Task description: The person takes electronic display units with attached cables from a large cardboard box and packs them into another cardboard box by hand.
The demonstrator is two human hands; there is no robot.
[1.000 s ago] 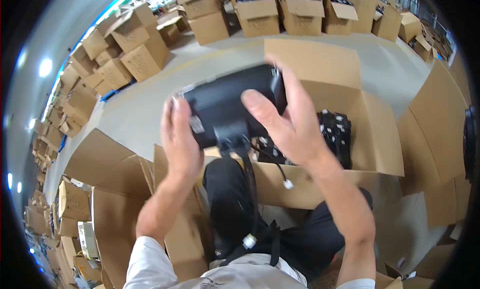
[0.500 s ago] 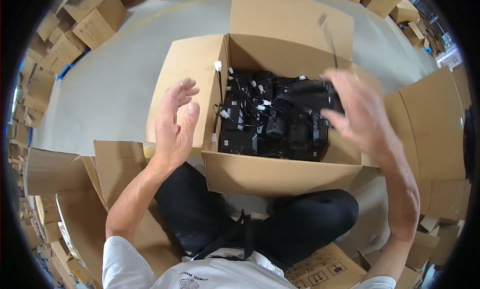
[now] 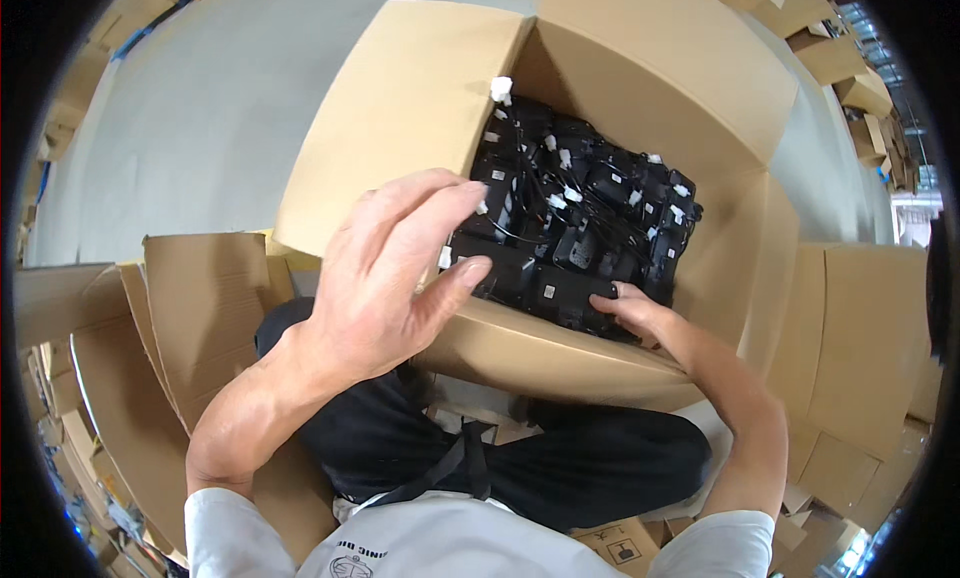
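A large open cardboard box (image 3: pixel 560 356) stands before my legs, layered with black plastic modules (image 3: pixel 615 178) that carry thin black cables and white connectors (image 3: pixel 571 194). My right hand (image 3: pixel 648 316) reaches inside at the near right part. Its thumb lies on top of a black plastic module (image 3: pixel 565 296) with a small white label, and the other fingers go down its side, partly hidden. Over the box's near left corner my left hand (image 3: pixel 385 268) is raised with fingers curved and apart, holding nothing.
Another open cardboard box (image 3: pixel 205 318) stands at my left, its flaps up. Cardboard panels (image 3: pixel 860 328) rise at my right. A printed carton (image 3: pixel 615 546) lies by my legs. More cartons (image 3: pixel 865 93) are stacked at the far right on the grey floor.
My right hand, which held a black module with a dangling cable above the box's right side, has come down to the near right part. My left hand has moved right and nearer the modules.
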